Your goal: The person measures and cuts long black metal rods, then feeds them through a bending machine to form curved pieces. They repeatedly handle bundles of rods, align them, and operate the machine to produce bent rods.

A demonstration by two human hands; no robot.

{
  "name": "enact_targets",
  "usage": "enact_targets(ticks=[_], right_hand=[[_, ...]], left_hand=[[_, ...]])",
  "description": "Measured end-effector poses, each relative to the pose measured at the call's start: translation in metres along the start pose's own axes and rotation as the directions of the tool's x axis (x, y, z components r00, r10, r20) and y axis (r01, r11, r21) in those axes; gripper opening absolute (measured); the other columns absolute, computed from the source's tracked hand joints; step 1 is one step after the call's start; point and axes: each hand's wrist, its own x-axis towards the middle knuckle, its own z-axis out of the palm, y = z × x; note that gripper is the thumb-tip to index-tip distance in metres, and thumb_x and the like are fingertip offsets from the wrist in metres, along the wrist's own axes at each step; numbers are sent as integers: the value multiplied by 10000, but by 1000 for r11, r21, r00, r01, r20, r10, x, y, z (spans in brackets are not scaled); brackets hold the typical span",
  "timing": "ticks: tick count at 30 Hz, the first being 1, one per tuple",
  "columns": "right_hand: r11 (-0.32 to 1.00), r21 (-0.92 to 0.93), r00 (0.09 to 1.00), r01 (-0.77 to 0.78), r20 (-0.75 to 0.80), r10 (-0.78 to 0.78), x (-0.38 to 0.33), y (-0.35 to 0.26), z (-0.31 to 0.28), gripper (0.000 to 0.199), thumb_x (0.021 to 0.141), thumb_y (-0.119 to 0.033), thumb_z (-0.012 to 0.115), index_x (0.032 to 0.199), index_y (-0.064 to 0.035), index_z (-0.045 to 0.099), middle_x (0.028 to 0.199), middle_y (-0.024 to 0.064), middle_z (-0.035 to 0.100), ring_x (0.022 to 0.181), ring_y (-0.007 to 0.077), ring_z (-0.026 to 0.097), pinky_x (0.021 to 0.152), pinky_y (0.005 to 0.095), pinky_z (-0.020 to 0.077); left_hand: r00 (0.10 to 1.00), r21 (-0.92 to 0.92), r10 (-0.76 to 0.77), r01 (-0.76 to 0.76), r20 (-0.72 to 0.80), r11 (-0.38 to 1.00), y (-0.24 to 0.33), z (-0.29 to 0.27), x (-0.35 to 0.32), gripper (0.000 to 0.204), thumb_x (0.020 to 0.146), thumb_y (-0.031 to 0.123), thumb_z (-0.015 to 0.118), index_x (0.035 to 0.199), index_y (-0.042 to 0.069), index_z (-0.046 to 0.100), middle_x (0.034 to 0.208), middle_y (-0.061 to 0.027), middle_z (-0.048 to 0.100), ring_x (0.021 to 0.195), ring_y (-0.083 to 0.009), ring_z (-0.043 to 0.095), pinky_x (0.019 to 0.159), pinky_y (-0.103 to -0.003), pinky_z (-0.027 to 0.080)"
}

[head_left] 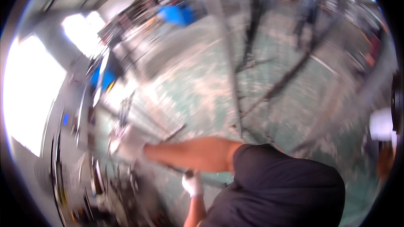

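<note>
The view is strongly smeared by motion. My right arm stretches across to the left, and its white-gloved right hand [129, 143] is over a cluttered area of metal parts [113, 185]. Its fingers are too blurred to show whether they hold anything. Lower and nearer to me, my left hand [193, 184], also in a white glove, is closed around a dark bar-like piece [214, 183]. The bar runs behind my right forearm, so its full length is hidden.
A grey metal frame [229, 54] of long bars stands ahead on the worn green floor [198, 80]. Blue objects [176, 14] lie at the back left. Bright windows [31, 96] line the left wall. Another person [307, 10] is far right; a white item [382, 125] shows at the right edge.
</note>
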Motion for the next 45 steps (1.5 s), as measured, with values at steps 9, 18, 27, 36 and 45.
enact_targets(ticks=[9,18,27,36,45], right_hand=[[442,343,508,-829,791,341,93,16,23,304,1025,-331,749,998,-32,698,735,14,629,597,83,545,498,280,438],[887,227,636,401,627,-449,257,115,199,287,921,-87,741,1170,-226,775,1006,-55,764,852,109,728,813,244,620],[826,392,751,-405,658,56,405,256,271,118,1029,-280,736,1016,-164,751,671,-52,610,495,67,562,493,233,504],[611,469,734,-637,612,296,421,506,370,266,966,-269,835,1032,-36,725,678,-39,598,527,67,535,447,270,421],[759,-538,921,-367,-327,213,494,615,416,325,839,-296,895,1058,-111,741,1029,86,741,987,237,681,899,426,532]], left_hand=[[950,-92,-74,48,-305,995,2,-109,112,272,925,44,777,1176,-40,715,1067,-106,772,995,-181,726,936,-327,583],[858,-160,-188,125,-479,979,-39,-249,258,233,941,35,743,1164,-31,726,1007,-91,751,913,-160,696,854,-308,574],[806,-48,-94,81,-584,996,5,-314,403,170,952,10,734,1120,-13,727,958,-73,737,830,-151,699,767,-289,580],[651,-356,-362,148,-667,923,13,-261,488,196,947,20,703,1133,-39,699,938,-105,734,791,-167,694,725,-321,583],[623,-162,-241,183,-744,970,35,-247,525,212,912,-1,723,1122,-34,717,995,-96,745,910,-171,710,844,-312,586]])
